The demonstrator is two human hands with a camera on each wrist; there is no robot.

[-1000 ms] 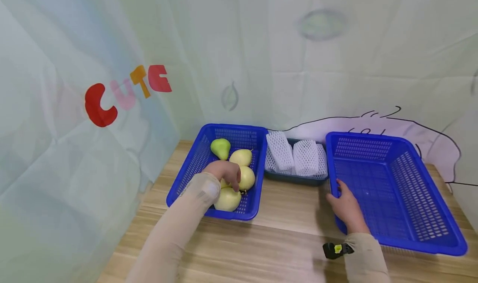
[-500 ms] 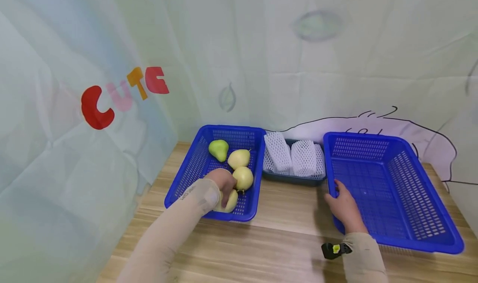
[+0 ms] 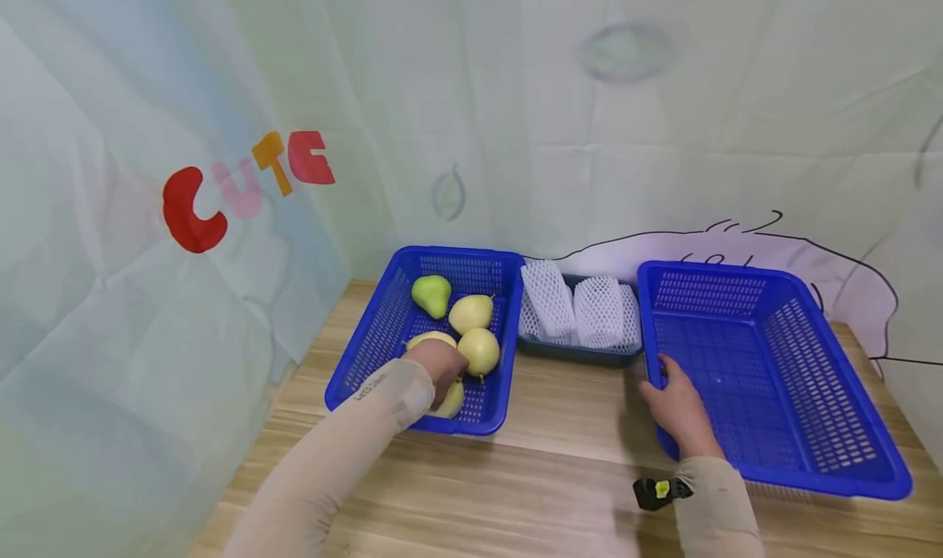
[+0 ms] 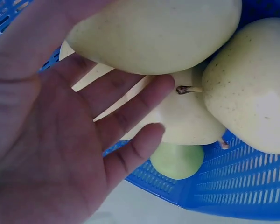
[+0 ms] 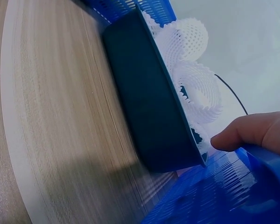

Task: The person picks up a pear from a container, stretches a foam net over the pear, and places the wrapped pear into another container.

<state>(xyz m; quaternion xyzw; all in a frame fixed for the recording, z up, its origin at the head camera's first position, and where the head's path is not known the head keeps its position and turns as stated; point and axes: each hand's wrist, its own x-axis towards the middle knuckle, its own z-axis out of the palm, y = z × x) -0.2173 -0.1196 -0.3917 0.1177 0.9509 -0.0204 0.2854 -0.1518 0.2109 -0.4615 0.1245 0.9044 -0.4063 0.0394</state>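
My left hand (image 3: pixel 440 363) reaches down into the left blue basket (image 3: pixel 508 329), its fingers around a pale yellow pear (image 4: pixel 158 35) near the front. In the left wrist view the thumb side and the fingers lie on opposite sides of that pear, with some fingers partly behind it. Other pale pears (image 3: pixel 479 352) sit right beside the hand, and a green pear (image 3: pixel 431 296) lies at the back left. My right hand (image 3: pixel 683 411) grips the left rim of the right blue basket (image 3: pixel 902 480); in the right wrist view the thumb (image 5: pixel 245 133) rests over that rim.
Between the baskets stands a dark green tray (image 5: pixel 144 93) holding several white foam net sleeves (image 3: pixel 600 312). The wooden table (image 3: pixel 508 492) runs along the front, and a printed cloth (image 3: pixel 471 100) hangs behind and at the left.
My left hand has dropped lower over the front of the left basket and closed around the front pear, which shifted slightly. My right hand keeps its hold on the rim.
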